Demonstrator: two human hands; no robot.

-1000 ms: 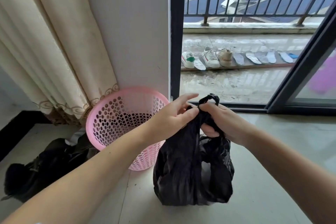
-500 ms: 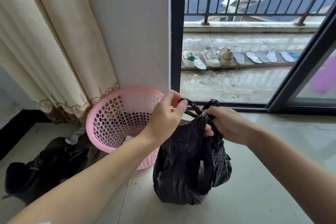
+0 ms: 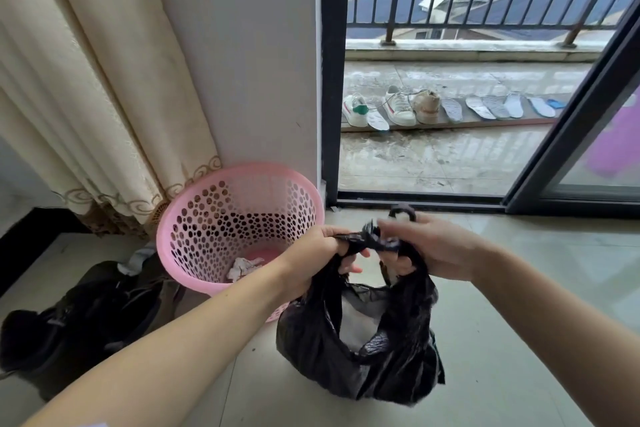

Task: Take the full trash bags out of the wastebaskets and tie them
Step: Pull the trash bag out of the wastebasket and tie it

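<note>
You are mid-knot: your left hand (image 3: 317,255) grips one twisted handle of the black trash bag (image 3: 360,350), your right hand (image 3: 433,253) pinches the other, both closed on plastic at centre frame. The bag stands on the floor (image 3: 519,340) at lower centre, its mouth gaping below the crossing. Next, likely pull the ends apart to cinch. The pink wastebasket (image 3: 239,218) sits just left; the floor to the right leaves you room.
</note>
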